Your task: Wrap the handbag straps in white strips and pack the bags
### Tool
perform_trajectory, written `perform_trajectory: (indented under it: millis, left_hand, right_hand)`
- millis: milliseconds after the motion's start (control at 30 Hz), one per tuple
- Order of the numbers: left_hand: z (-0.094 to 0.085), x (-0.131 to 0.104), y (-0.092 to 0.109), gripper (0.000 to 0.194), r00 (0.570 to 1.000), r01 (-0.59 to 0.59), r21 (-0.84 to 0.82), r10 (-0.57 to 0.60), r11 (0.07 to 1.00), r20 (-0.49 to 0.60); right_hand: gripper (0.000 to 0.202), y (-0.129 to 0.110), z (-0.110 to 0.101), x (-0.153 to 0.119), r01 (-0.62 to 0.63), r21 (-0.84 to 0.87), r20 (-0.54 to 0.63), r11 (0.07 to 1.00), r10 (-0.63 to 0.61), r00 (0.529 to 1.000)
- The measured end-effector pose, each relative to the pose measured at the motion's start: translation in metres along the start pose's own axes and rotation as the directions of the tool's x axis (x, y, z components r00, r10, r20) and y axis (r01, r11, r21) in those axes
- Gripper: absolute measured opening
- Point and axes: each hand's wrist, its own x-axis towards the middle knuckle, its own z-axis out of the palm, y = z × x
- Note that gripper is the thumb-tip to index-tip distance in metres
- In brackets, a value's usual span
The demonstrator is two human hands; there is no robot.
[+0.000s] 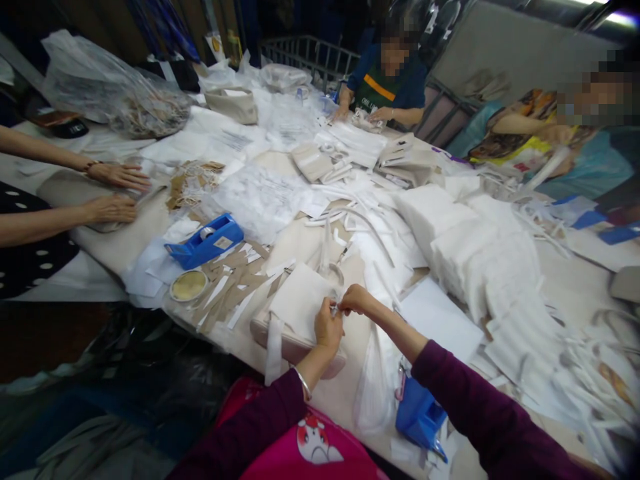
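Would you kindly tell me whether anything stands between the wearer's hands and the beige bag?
Nothing visible does: the left hand is right at the side of the beige bag, and the right hand is beside it. The blue tape dispenser sits farther left, not between them.

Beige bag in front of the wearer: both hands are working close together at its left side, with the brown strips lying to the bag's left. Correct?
Not quite: the head view shows the left hand and right hand close together at the right side of the beige bag. The brown strips do lie to its left.
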Motion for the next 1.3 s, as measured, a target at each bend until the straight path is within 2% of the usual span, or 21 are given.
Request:
perform_trajectory:
  millis: [167, 400, 533, 733, 933, 1100, 1200, 1267, 1300]
  left_hand:
    - [0.001, 0.002, -0.003, 0.01, 1.0, -0.028, -0.039, 0.029, 0.999, 0.006]
    - [0.002, 0.004, -0.005, 0.013, 1.0, -0.01, -0.069, 0.012, 0.998, 0.029]
    - [0.002, 0.004, -0.005, 0.015, 0.999, -0.003, -0.074, 0.005, 0.997, 0.035]
    - [0.003, 0.006, -0.008, 0.014, 0.999, 0.009, -0.07, -0.006, 0.998, 0.037]
    - [0.003, 0.006, -0.008, 0.014, 0.997, 0.053, -0.073, -0.049, 0.996, 0.06]
    - [0.002, 0.004, -0.006, 0.013, 0.997, 0.058, -0.093, -0.053, 0.994, 0.058]
    - [0.001, 0.001, -0.005, 0.013, 0.997, 0.04, -0.116, -0.033, 0.992, 0.064]
    - [0.001, 0.0, -0.003, 0.014, 0.996, 0.041, -0.144, -0.029, 0.989, 0.084]
    - [0.001, 0.0, -0.002, 0.015, 0.995, 0.05, -0.161, -0.035, 0.986, 0.093]
  right_hand:
    - [0.017, 0.007, -0.005, -0.004, 0.01, -0.033, 0.04, 0.999, -0.009, 0.999]
    - [0.027, 0.016, 0.0, -0.007, -0.006, -0.01, -0.042, 1.0, 0.005, 0.999]
    - [0.029, 0.02, 0.001, -0.009, -0.009, 0.021, -0.045, 1.0, 0.01, 0.999]
    - [0.026, 0.023, 0.008, -0.002, -0.046, 0.115, -0.078, 0.992, 0.055, 0.995]
    - [0.031, 0.04, 0.029, 0.007, -0.071, 0.308, -0.139, 0.949, 0.119, 0.983]
    - [0.037, 0.06, 0.053, -0.017, 0.059, 0.515, -0.312, 0.855, 0.123, 0.942]
    - [0.04, 0.056, 0.064, -0.032, 0.175, 0.726, -0.335, 0.665, 0.12, 0.934]
    - [0.048, 0.045, 0.07, -0.035, 0.195, 0.814, -0.322, 0.547, 0.147, 0.935]
    - [0.052, 0.039, 0.072, -0.035, 0.18, 0.833, -0.307, 0.524, 0.166, 0.937]
